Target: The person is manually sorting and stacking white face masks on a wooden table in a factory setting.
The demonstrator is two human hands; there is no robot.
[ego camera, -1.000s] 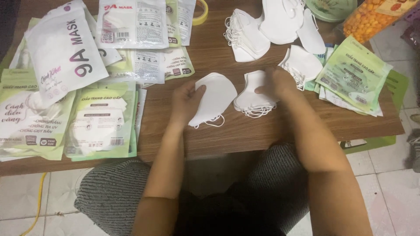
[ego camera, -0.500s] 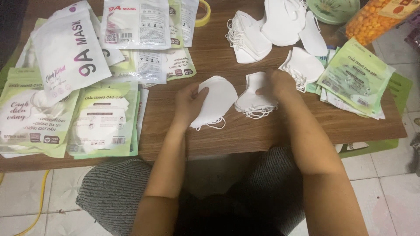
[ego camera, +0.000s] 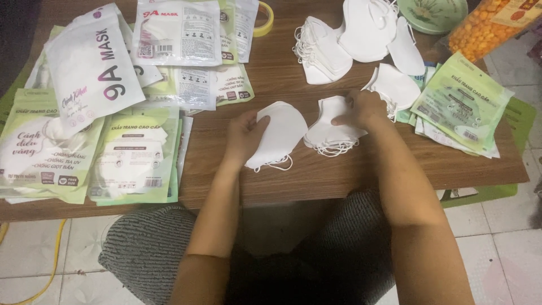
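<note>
Both forearms are bare from elbow to wrist, with no sleeve showing on either. The left hand [ego camera: 244, 134] and the right hand [ego camera: 361, 107] wear no gloves, and no ring, watch or bracelet shows, though the fingers are too small in the picture to be sure. Towards six o'clock the lap is covered by grey garment [ego camera: 147, 248] of finely ribbed or striped cloth, darker between the knees.

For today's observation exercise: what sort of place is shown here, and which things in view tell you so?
Probably a home packing spot: a low wooden table on tiled floor, covered with loose white face masks and printed mask pouches, one mask in hand.
</note>
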